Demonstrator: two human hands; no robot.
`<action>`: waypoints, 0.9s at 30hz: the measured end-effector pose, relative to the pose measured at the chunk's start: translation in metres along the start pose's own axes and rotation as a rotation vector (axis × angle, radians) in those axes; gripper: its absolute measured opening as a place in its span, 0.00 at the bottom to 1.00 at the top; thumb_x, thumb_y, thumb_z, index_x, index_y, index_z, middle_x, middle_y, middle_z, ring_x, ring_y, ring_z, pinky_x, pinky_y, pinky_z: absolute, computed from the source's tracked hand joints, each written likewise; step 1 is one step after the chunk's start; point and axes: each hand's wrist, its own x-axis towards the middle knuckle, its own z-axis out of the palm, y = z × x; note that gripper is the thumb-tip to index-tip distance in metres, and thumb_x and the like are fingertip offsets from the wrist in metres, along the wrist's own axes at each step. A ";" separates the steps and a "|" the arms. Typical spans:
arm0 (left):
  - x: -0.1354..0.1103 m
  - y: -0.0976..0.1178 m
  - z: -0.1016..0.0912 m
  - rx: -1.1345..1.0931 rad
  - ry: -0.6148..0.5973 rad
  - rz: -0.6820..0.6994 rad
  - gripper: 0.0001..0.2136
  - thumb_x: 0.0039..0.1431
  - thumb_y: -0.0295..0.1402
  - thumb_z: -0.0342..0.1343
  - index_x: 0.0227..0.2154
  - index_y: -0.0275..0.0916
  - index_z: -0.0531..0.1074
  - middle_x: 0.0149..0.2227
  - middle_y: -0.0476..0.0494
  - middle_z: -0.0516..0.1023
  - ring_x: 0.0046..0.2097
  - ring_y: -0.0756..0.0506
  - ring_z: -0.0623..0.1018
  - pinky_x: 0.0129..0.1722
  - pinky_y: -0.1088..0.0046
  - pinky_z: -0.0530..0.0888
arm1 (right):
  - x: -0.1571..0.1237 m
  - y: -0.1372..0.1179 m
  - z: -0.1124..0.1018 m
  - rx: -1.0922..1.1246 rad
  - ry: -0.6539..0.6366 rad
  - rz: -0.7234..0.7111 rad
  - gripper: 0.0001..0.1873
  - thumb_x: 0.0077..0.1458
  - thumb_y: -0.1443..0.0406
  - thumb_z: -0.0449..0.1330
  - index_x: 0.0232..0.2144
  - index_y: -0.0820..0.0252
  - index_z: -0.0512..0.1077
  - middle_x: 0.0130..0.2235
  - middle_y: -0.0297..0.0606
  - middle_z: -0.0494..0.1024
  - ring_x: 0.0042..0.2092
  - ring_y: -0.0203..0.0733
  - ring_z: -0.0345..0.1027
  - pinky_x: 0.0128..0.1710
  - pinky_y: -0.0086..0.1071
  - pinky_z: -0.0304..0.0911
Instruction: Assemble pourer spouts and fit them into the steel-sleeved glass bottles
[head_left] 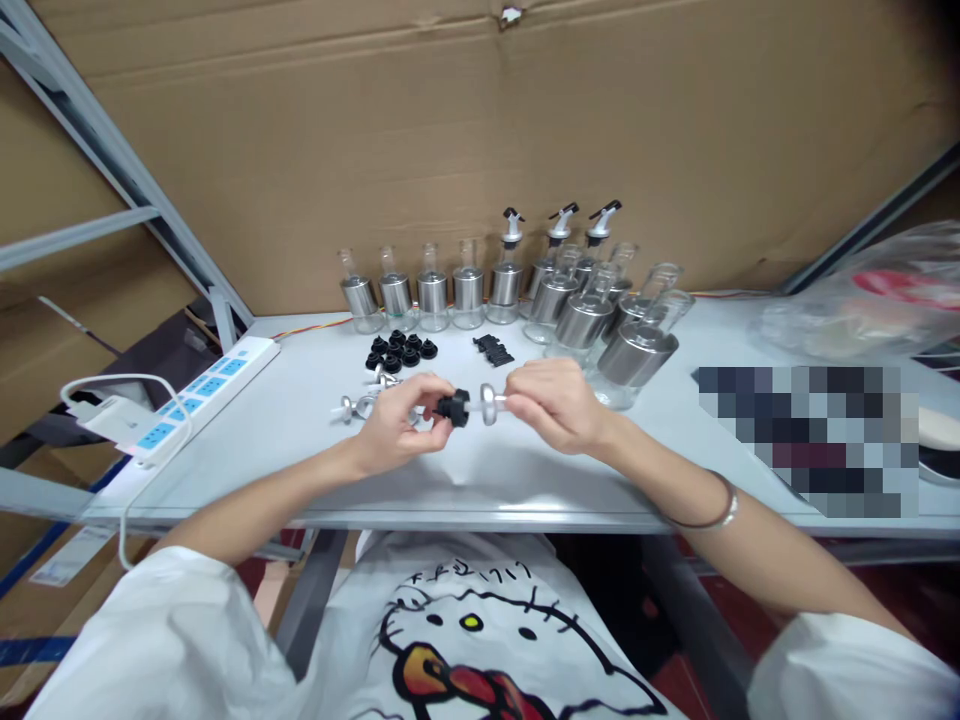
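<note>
Between thumb and fingers, my left hand grips a black stopper above the table's front part. My right hand is closed around the end of a silver pourer spout, its round flange turned toward the stopper. A pale tube bridges the small gap between stopper and flange. Past my left hand lie more silver pourer spouts, partly hidden by that hand. Farther back sit a cluster of black stoppers and a small pile of black levers.
Glass bottles with steel sleeves line the back; three at the back carry pourers. Others stand close beyond my right hand. A power strip lies at left, a plastic bag at right. Cardboard walls the rear.
</note>
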 end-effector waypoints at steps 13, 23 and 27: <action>0.068 -0.034 -0.072 0.765 -0.426 0.028 0.11 0.59 0.34 0.53 0.44 0.38 0.74 0.37 0.44 0.76 0.37 0.47 0.75 0.38 0.73 0.69 | -0.003 0.016 -0.001 -0.031 0.135 0.149 0.21 0.66 0.61 0.44 0.23 0.59 0.65 0.20 0.32 0.66 0.22 0.32 0.57 0.24 0.28 0.53; 0.089 -0.079 -0.047 1.053 -0.719 0.039 0.07 0.55 0.28 0.57 0.36 0.38 0.79 0.33 0.40 0.77 0.42 0.42 0.72 0.38 0.71 0.65 | 0.001 0.008 -0.002 0.017 0.297 0.280 0.16 0.66 0.58 0.45 0.34 0.58 0.69 0.32 0.38 0.70 0.33 0.39 0.64 0.34 0.34 0.61; 0.085 -0.078 -0.048 1.053 -0.707 0.017 0.10 0.56 0.27 0.56 0.40 0.36 0.78 0.33 0.39 0.77 0.42 0.41 0.72 0.39 0.70 0.65 | 0.001 0.009 0.003 -0.048 0.325 0.330 0.12 0.64 0.58 0.49 0.38 0.57 0.69 0.36 0.39 0.66 0.34 0.38 0.62 0.34 0.34 0.62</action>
